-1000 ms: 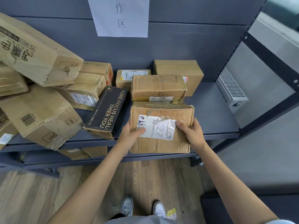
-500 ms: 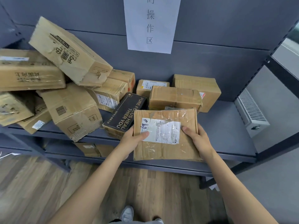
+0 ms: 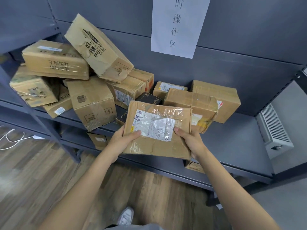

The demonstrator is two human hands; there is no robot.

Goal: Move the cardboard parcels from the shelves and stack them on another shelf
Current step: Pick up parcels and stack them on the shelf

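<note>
Right now both hands are holding one flat cardboard parcel in the centre of the frame, lifted off the grey shelf and hanging in front of its edge. The left hand is gripping the parcel's lower left corner, thumb lying across the top face beside the shipping label and the other fingers hidden underneath; the right hand is gripping the lower right side the same way, thumb on top near the label's corner, the rest tucked out of sight below. The parcel is looking light, since thumbs and hidden fingers alone are carrying it level. Its card is creased and dented and its face is wrapped in shiny tape, so it is probably a little soft and somewhat slick under the thumbs; holding it by opposite edges with fingers under the base, as here, seems the safest purchase. Behind it, in the middle and upper left of the frame, a loose pile of parcels is leaning on the same shelf, with a black box partly hidden and a taped brown parcel just beyond. A paper sign is hanging at the top, a white radiator is showing at the right, and a white shoe is standing on the wooden floor below.
</note>
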